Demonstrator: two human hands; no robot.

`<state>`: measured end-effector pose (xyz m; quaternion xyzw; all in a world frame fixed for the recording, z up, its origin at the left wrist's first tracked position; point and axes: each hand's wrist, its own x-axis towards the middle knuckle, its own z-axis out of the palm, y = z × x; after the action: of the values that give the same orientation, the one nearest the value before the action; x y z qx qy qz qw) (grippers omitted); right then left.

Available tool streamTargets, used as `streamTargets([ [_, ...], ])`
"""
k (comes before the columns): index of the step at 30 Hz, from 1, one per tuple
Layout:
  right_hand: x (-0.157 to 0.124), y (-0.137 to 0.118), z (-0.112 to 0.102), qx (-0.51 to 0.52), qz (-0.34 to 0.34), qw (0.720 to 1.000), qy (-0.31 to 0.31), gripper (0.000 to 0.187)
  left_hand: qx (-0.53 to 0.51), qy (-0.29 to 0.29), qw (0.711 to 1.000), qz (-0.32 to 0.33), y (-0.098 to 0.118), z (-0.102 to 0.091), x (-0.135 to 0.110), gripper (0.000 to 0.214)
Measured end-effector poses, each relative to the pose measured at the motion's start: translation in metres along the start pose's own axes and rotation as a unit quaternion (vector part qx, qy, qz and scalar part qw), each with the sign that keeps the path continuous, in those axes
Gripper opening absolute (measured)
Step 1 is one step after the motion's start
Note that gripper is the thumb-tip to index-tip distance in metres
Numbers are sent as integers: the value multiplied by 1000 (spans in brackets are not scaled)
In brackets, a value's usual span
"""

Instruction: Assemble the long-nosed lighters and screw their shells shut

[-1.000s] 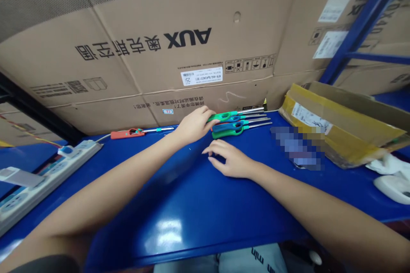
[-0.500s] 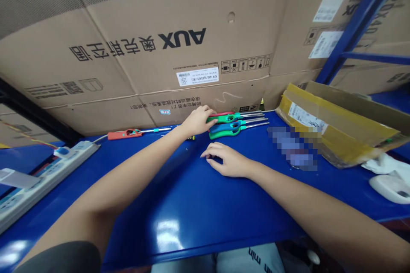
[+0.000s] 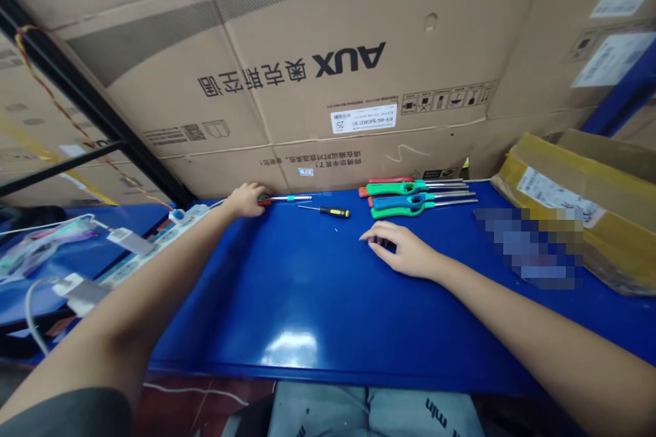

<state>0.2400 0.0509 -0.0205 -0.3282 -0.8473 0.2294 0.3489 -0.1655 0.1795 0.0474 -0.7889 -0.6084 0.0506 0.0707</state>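
My left hand (image 3: 247, 200) is at the back left of the blue table, its fingers closed over the handle of an orange-red long-nosed lighter (image 3: 265, 201). The lighter's metal tube points right; most of its handle is hidden under my hand. My right hand (image 3: 397, 248) rests on the table, fingers loosely curved and thumb apart, holding nothing. Behind it lie several more long-nosed lighters, among them a green one (image 3: 392, 188) and a blue one (image 3: 394, 202), tubes pointing right. Between my hands lies a small black-and-yellow screwdriver (image 3: 335, 212).
A large cardboard carton (image 3: 287, 116) walls off the back of the blue table (image 3: 307, 287). On the right stands an open box with yellow tape (image 3: 543, 171), beside a blurred patch. A white power strip (image 3: 189, 218) with plugged-in chargers runs along the left, near a black frame post (image 3: 148, 164).
My left hand has moved left from the group of lighters to the orange-red lighter. My view has turned left, and the screwdriver now shows fully. My right hand stays much the same.
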Motion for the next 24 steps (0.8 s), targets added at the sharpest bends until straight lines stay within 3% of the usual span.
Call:
streamTargets([
  [5,0,-2,-2,-1,8,1000,4,21,-24,-49,998,-14,-27,5,-5,37],
  [12,0,-2,-3,-4,8,1000,-6,21,-64,-93,994,-13,-37,11,-31,37],
  [17,0,-2,-2,-11,-1,1000,-11,21,-90,-81,993,0,-24,7,-72,24],
  [24,0,-6,-4,-33,-20,999,-24,22,-142,-49,988,37,17,7,-126,25],
])
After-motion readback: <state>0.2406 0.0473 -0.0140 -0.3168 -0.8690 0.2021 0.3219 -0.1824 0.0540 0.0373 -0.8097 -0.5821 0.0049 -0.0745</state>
